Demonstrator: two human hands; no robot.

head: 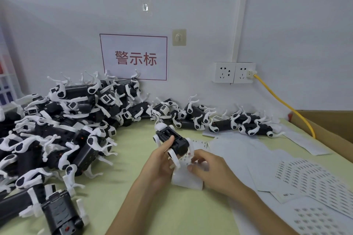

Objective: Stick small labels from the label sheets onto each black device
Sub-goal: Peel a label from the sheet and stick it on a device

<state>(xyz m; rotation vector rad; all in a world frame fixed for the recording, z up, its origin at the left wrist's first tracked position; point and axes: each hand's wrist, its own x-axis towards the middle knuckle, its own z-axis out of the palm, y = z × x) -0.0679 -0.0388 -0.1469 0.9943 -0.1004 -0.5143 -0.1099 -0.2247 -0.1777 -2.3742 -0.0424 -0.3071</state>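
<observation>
My left hand [160,164] grips a black device with white legs [172,140] above the green table, its thumb lying across the black body. My right hand [208,168] is just right of it, its fingertips pinching at a small white label sheet [186,177] that hangs under the device. A big pile of black devices [57,129] covers the left of the table. A row of devices [219,120] lies along the wall. Label sheets [309,177] with rows of small dark labels spread at the right.
A cardboard box [328,126] stands at the far right. A yellow cable [282,101] runs from the wall sockets [235,72] down behind the box. A white sign with red characters [134,57] hangs on the wall. Bare green table surface [133,139] lies in the middle.
</observation>
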